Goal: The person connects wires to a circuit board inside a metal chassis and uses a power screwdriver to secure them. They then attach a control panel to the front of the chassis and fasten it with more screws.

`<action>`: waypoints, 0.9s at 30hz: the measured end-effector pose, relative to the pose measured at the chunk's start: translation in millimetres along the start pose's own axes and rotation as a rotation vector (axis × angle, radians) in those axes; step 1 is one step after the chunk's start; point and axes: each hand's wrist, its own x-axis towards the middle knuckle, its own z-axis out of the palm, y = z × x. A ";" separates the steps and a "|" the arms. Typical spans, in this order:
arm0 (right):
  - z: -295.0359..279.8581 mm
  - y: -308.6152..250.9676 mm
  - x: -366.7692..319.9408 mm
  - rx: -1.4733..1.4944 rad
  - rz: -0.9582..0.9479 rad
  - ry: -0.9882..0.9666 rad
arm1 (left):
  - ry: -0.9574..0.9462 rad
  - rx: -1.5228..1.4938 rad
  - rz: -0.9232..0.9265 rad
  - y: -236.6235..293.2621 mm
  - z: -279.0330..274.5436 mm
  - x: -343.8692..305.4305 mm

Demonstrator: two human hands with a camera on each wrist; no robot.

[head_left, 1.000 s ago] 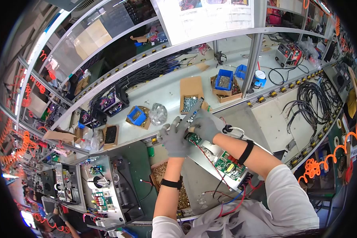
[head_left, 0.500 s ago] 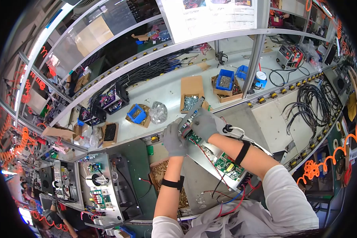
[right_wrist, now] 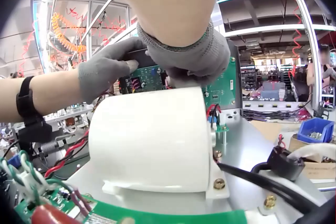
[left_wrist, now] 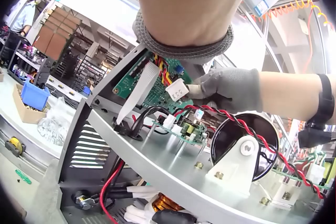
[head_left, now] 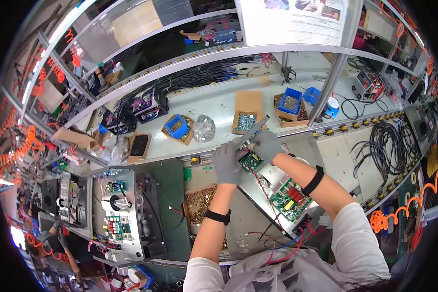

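The left hand (head_left: 226, 165), in a grey glove, grips the edge of an upright dark panel (head_left: 256, 130); in the right wrist view its thumb lies over the front. A green circuit board (left_wrist: 123, 85) is fixed to the panel's inner face. Close to that board, the gloved right hand (left_wrist: 228, 87) pinches a white connector (left_wrist: 177, 90) with red, yellow and black wires. A flat white ribbon cable (left_wrist: 139, 90) hangs beside it. Below both hands is a metal chassis (left_wrist: 173, 174) carrying a small green board (left_wrist: 186, 129) and a large white cylinder (right_wrist: 149, 140).
Behind the chassis are a cardboard box of screws (head_left: 244, 121), a blue bin (head_left: 290, 101) and a clear plastic bag (head_left: 204, 129). Another opened unit (head_left: 119, 214) stands at left. Brass parts fill a tray (head_left: 199, 204); black cables (head_left: 382, 141) lie coiled at right.
The left hand's fingers, spread beside the panel a second ago, have closed on its edge. The right hand stays at the board. The head view has shifted, moving the scene slightly rightward.
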 end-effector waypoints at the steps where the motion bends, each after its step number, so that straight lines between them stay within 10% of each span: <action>1: 4.4 2.6 -1.8 -0.001 -0.020 0.046 | 0.002 -0.032 0.018 1.1 -1.3 0.3; 27: -13.6 -26.1 0.4 -0.346 0.012 -0.097 | 0.056 -0.024 0.025 2.9 -0.4 0.3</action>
